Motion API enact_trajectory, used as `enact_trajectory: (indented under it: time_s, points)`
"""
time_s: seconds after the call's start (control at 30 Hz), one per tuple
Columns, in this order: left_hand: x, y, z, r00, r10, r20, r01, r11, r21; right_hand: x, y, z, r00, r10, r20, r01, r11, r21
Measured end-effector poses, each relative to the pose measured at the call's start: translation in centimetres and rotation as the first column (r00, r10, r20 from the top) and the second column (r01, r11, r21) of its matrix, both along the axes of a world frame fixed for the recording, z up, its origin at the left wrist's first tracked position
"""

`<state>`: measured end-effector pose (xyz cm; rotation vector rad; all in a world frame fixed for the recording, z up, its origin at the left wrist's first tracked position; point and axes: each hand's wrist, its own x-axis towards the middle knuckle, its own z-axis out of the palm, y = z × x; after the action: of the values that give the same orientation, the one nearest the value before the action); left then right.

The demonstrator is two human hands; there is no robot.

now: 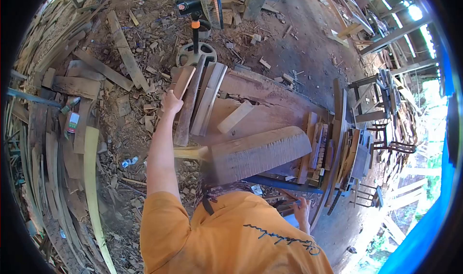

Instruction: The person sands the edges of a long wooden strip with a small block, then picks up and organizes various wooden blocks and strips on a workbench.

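Observation:
My left hand reaches out across the left end of the workbench. Its fingers are closed around the lower end of a short wooden board. Beside that board lie a narrow dark plank and a grooved plank. My right hand is low on the right, close to my body, with its fingers bent together. What it holds, if anything, is too small to make out. Between my arms, a broad board with a rounded end lies across the bench in front of my chest.
A stack of wooden strips stands at the bench's right end. A pedestal fan is just beyond the bench. Wood scraps cover the ground, and long planks lie at left. Wooden chairs are at right.

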<state>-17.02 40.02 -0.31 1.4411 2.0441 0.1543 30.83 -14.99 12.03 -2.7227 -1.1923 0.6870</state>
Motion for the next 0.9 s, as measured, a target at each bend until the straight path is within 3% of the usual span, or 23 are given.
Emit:
enact_trajectory:
  time_s: [0.17,0.23,0.3,0.4,0.47,0.57,0.77,0.83,0.9]
  points:
    - [1.1,-1.8,1.3,0.999,0.017,0.050,-0.025,0.987,0.158,-1.7,0.5,-1.7,0.999,0.019,-0.031,-0.019,1.000,0.023]
    - [3.8,-4.0,5.4,0.989,0.006,-0.149,0.050,0.930,0.364,-1.7,0.8,-2.6,0.999,0.043,-0.029,-0.042,0.998,0.048]
    - [5.5,-4.7,0.2,0.967,-0.251,0.049,0.170,0.775,0.608,-1.8,1.9,-3.1,0.995,0.072,-0.073,-0.066,0.994,0.089]
    - [10.1,-7.3,2.2,0.945,-0.327,-0.025,0.280,0.767,0.578,-2.7,4.1,-2.2,0.989,0.067,-0.133,-0.059,0.997,0.057]
    - [12.2,-8.1,3.2,0.959,-0.244,-0.143,0.283,0.830,0.480,-2.8,4.8,-2.5,0.988,0.109,-0.108,-0.101,0.992,0.073]
    - [13.3,-7.5,1.0,0.955,-0.160,-0.249,0.240,0.910,0.339,-3.2,5.3,-2.1,0.987,0.128,-0.094,-0.120,0.989,0.081]
    - [14.3,-9.6,1.4,0.992,-0.108,-0.072,0.122,0.961,0.248,-3.7,2.8,-3.6,0.989,0.068,-0.131,-0.063,0.997,0.045]
    - [14.4,-9.6,1.0,0.992,-0.125,-0.024,0.127,0.960,0.251,-4.0,1.5,-4.5,0.990,0.096,-0.102,-0.092,0.995,0.038]
    - [14.5,-9.4,0.0,0.994,-0.106,0.026,0.092,0.947,0.307,-4.2,0.5,-5.1,0.985,0.013,-0.172,-0.020,0.999,-0.035]
